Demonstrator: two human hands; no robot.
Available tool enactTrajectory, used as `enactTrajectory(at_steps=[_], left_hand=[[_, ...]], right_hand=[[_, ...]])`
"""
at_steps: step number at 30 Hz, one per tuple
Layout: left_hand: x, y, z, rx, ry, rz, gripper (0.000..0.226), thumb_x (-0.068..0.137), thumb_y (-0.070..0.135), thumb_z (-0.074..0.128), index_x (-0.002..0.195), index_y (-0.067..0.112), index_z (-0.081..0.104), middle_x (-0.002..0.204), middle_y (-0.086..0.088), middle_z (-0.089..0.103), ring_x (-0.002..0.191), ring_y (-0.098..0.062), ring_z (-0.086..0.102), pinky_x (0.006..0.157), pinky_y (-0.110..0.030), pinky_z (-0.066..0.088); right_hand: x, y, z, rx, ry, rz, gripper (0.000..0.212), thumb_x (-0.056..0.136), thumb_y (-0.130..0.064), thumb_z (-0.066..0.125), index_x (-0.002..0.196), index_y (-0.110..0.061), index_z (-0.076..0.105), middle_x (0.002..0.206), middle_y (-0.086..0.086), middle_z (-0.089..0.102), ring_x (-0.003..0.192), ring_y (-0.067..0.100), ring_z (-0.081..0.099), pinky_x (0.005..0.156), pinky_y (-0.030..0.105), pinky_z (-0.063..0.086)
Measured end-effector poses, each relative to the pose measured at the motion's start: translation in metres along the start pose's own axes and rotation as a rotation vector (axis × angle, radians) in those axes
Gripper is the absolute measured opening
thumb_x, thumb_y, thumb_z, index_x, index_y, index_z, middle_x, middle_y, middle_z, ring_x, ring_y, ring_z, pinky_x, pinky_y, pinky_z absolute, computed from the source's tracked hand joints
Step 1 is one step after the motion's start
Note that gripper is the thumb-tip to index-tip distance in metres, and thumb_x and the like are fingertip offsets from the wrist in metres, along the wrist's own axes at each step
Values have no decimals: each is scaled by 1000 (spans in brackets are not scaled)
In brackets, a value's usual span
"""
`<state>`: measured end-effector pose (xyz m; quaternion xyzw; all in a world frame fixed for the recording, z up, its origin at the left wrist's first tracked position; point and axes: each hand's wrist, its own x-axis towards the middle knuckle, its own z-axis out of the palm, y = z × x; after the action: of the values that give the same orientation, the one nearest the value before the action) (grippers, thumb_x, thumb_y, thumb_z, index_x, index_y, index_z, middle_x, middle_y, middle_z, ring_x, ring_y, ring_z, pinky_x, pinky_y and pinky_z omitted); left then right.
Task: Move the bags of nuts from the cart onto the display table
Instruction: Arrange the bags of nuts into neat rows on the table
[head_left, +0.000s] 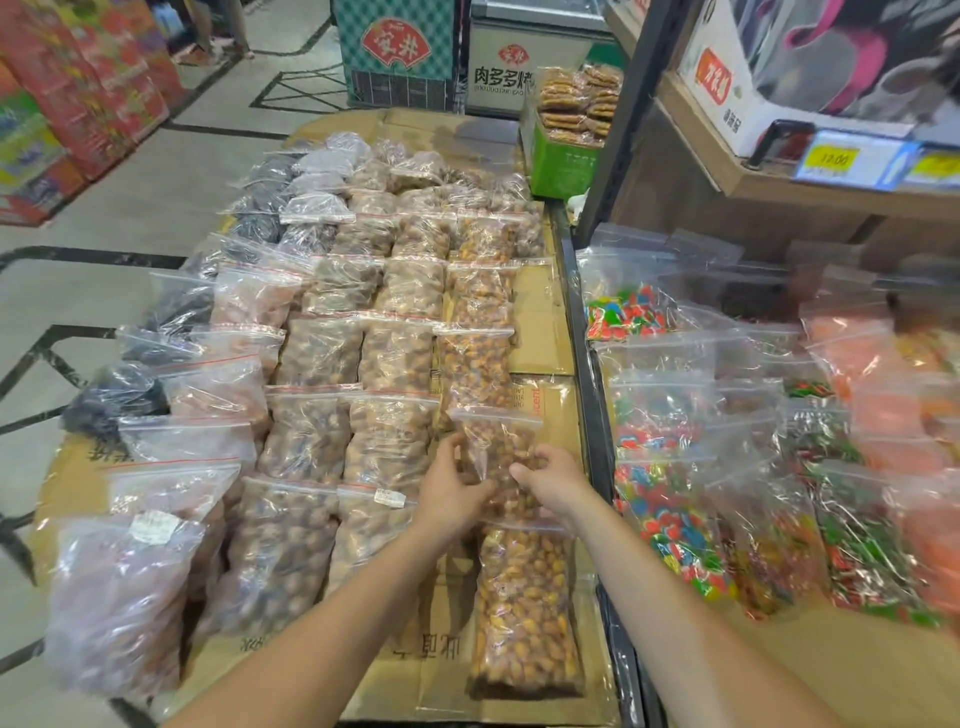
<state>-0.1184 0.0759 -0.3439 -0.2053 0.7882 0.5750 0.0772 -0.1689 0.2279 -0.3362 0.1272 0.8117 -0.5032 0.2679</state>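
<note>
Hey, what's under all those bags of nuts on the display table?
Flattened cardboard shows in the gaps and along the edges of the bags of nuts. The table surface beneath the cardboard is covered, so it cannot be seen.

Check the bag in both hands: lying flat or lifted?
Lifted: the bag stands upright, pinched between left hand and right hand.

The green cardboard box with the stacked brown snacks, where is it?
In the head view, the green cardboard box sits at the far right end of the cardboard-covered table, beside the dark shelf post, before the white freezer.
</note>
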Motion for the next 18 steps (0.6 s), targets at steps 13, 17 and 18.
enactTrajectory(at_steps=[13,17,18], left_hand=[[18,0,-28,379,-63,118,63,81,9,71,138,17,46,129,-6,52,106,-21,58,84,-33,56],[16,-5,-27,584,-127,209,63,89,18,65,146,11,39,145,-10,41,123,-25,53,95,-34,51],[17,-6,-26,629,-137,235,65,90,20,65,148,11,37,148,-9,40,128,-26,50,99,-36,50]], right_hand=[[9,5,18,-34,128,-79,44,95,-27,71,135,-17,56,126,2,64,118,21,61,94,32,48],[15,6,19,57,58,-42,53,93,-21,75,139,-19,49,117,3,67,99,14,69,83,29,58],[15,8,19,50,63,-44,49,92,-19,76,134,-21,51,112,1,69,95,12,69,79,28,59]])
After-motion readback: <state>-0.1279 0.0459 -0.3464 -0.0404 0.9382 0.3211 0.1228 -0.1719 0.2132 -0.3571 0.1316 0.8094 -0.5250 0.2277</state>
